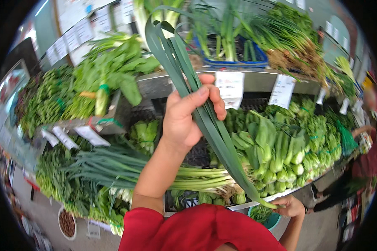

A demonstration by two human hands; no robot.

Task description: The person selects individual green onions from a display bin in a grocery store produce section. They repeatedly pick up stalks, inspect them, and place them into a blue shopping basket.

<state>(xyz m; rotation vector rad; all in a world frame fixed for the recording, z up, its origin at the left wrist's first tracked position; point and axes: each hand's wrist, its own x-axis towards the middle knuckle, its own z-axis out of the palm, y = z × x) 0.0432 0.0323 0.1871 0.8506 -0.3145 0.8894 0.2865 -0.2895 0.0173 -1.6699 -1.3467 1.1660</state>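
A long dark green leek [222,144] stretches slantwise across the middle, its leaf tips folded over at the top. My left hand [192,108] is wrapped round its flat leaves, thumb across the front. Near the lower right, the fingers of my right hand [291,207] pinch its pale lower end. Behind the leek, a heap of spring onions [113,167] lies along the shelf, roots toward the right. Bunches of bok choy [276,150] are stacked to the right of my left hand.
Leafy greens [109,69] fill the upper left shelf. A blue basket [234,64] holds more green stalks, beside rooted bunches [295,54]. Paper labels [282,90] hang from the shelf edge. On the floor are a teal basin [273,221] and a white tub [67,224]. A person [356,175] stands at far right.
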